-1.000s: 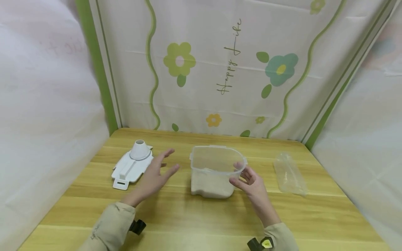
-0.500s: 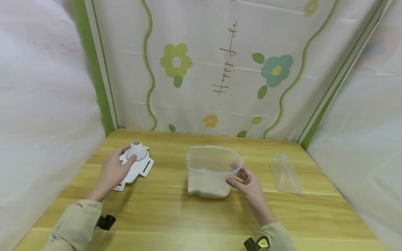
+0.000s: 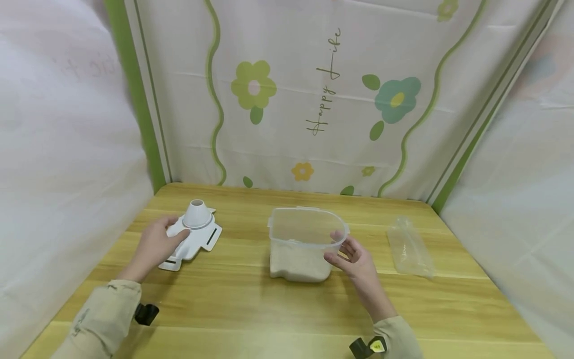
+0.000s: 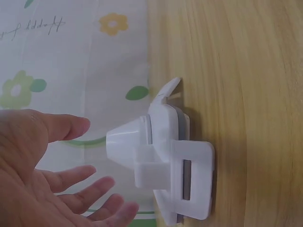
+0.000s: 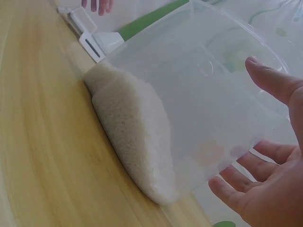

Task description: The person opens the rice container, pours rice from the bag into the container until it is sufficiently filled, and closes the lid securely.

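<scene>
- Clear tub [image 3: 309, 227] stands upright at mid-table; nearer to me, at the bottom of the head view, are 2 beige sleeves, left [image 3: 100, 316] and right [image 3: 396, 339]. I note 1 black wrist camera at each cuff.
- Table [image 3: 251, 319]: pale wood, visible grain lines.
- Right hand [image 3: 358, 269]: fingers curved round the tub's rounded end, thumb at the near side, the other fingers at the far side and partly seen through the wall. How firmly they press, I cannot tell.
- Tub contents: white grain [image 5: 135, 127], filling the lower part. In my right wrist view its surface slopes. The top is uncovered.
- Left hand [image 3: 154, 245]: fingers wide and loosely bent, thumb well apart from the rest, holding nothing. My left wrist view shows a gap between the fingertips and the white lid.
- White lid [image 3: 195, 242]: on the table left of the tub, well apart from it, cone upward; I count 2 tabs with dark slots in the head view.
- Plastic bag [image 3: 410, 249]: transparent, lying flat right of the tub, beyond the right hand.
- Backdrop [image 3: 287, 30]: white sheet behind the table, printed with flowers and "Happy Life".
</scene>
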